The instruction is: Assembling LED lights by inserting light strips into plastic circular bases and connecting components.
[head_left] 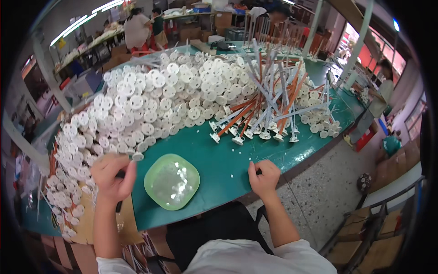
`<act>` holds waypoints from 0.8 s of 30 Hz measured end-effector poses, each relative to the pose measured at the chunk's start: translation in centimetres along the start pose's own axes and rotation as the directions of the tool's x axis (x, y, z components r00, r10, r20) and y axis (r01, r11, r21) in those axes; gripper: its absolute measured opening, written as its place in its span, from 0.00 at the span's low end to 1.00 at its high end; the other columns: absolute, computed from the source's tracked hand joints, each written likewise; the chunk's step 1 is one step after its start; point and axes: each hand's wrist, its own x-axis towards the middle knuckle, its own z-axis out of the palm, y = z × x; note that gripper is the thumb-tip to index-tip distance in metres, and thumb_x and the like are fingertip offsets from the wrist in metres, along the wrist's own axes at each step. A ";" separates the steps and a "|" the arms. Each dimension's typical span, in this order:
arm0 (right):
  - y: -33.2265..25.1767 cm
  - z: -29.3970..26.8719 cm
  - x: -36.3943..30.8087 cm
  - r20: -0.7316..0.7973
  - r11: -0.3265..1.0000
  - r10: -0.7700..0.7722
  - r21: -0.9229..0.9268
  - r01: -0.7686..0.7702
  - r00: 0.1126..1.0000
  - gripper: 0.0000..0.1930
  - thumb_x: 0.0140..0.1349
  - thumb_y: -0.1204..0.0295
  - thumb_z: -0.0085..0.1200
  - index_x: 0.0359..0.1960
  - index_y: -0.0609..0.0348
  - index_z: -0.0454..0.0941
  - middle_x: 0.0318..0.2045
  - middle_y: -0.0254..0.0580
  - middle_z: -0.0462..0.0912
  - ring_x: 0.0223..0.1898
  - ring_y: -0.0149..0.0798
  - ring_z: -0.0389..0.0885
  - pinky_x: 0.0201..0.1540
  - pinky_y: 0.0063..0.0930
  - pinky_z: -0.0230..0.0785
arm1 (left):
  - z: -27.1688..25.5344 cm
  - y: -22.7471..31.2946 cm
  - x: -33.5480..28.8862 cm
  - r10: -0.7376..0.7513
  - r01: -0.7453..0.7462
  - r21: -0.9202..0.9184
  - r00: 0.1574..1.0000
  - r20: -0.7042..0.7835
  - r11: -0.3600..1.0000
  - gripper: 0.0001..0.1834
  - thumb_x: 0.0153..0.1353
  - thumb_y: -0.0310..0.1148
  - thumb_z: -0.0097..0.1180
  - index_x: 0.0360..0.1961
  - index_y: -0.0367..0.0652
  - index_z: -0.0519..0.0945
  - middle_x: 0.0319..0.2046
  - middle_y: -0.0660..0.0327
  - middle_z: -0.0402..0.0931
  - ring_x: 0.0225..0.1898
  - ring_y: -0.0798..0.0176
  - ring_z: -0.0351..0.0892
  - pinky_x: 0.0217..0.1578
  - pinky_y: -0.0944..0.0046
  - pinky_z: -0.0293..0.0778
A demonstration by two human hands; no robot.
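Observation:
My left hand (112, 176) is curled with the thumb against the bent fingers, at the near left edge of a big heap of white round discs with holes (155, 91). One disc (138, 156) lies by its thumb tip; whatever the fingers hold is hidden. Over the table's near edge, my right hand (265, 178) is closed, and I cannot make out anything in it. Between both hands sits a light green bowl (150, 176) with small shiny whitish pieces (180, 182) inside.
Orange and grey strips with white ends (269, 105) lie in a bundle across the green table (210, 155). Brown cardboard (130, 221) is under my left forearm. A black chair (214, 228) stands before me. Other people (137, 29) work at the back; another person (383, 86) is at right.

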 end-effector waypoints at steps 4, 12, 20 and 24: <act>0.7 -1.0 -0.4 0.018 0.998 0.015 -0.057 -0.014 1.000 0.12 0.50 0.79 0.62 0.16 0.61 0.71 0.16 0.43 0.74 0.18 0.45 0.73 0.22 0.34 0.62 | 5.5 1.3 3.6 0.122 -0.123 -0.019 0.992 -0.038 0.992 0.08 0.47 0.20 0.64 0.19 0.40 0.76 0.14 0.63 0.73 0.13 0.65 0.71 0.16 0.67 0.63; -0.3 -0.4 0.9 0.198 0.985 0.155 0.044 -0.166 0.968 0.06 0.53 0.77 0.63 0.26 0.63 0.77 0.20 0.40 0.77 0.20 0.35 0.75 0.24 0.26 0.66 | 8.5 -3.3 -3.2 -0.279 0.272 -0.147 0.960 -0.023 0.951 0.08 0.52 0.23 0.63 0.18 0.38 0.78 0.14 0.60 0.75 0.15 0.66 0.74 0.18 0.69 0.66; -5.2 7.5 9.5 0.581 0.880 0.060 -0.414 0.231 0.812 0.17 0.58 0.63 0.58 0.44 0.61 0.77 0.28 0.48 0.82 0.29 0.50 0.83 0.30 0.40 0.76 | 8.5 -3.4 -2.9 -0.359 0.343 -0.220 0.933 -0.035 0.913 0.08 0.52 0.24 0.64 0.18 0.37 0.79 0.14 0.60 0.75 0.15 0.66 0.75 0.18 0.69 0.67; -7.8 10.7 9.9 0.734 0.877 0.085 -0.377 0.299 0.674 0.11 0.57 0.68 0.55 0.38 0.63 0.75 0.30 0.55 0.82 0.33 0.57 0.84 0.34 0.46 0.78 | 8.1 -3.8 -2.9 -0.369 0.369 -0.231 0.928 0.042 0.900 0.09 0.53 0.25 0.63 0.19 0.36 0.79 0.13 0.61 0.74 0.15 0.69 0.74 0.18 0.69 0.67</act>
